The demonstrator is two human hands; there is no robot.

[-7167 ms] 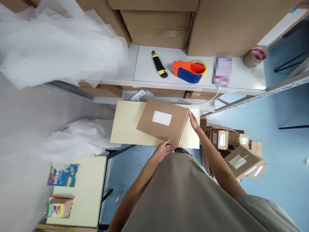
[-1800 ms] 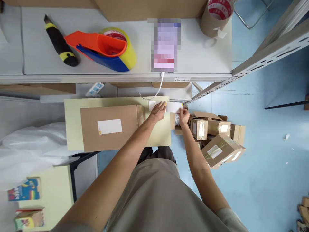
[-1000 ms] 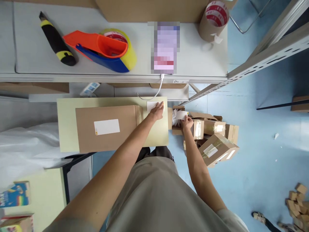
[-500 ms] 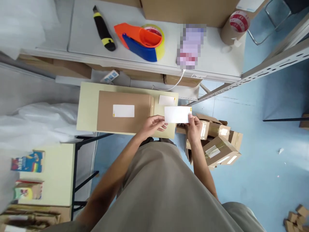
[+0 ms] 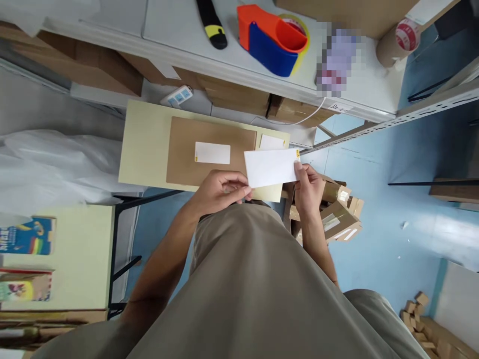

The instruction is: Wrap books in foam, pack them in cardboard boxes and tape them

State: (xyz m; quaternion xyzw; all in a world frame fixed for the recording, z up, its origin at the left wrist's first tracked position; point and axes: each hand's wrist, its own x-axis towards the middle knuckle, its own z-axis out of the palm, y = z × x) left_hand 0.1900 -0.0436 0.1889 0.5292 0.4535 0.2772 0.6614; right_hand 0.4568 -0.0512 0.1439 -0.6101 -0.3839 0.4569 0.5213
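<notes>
A blank-looking white label with a small yellow mark in one corner is held up in front of me, tilted slightly. My right hand pinches its right edge between thumb and fingers. At the lower left corner, the thumb and fingertips of my left hand close on the label. Behind it, a flat cardboard box lies on a pale yellow table, with a similar white label on its top. Another white label lies on the table to the box's right, partly covered by the held one.
On the grey shelf ahead are a utility knife, an orange and blue tape dispenser, a blurred phone-like object with a white cable, and a tape roll. Discarded cartons lie on the floor at right.
The held label has come nearer and tilted, now overlapping the box's right edge in view. My left hand has closed on its lower left corner. The whole view has shifted.
</notes>
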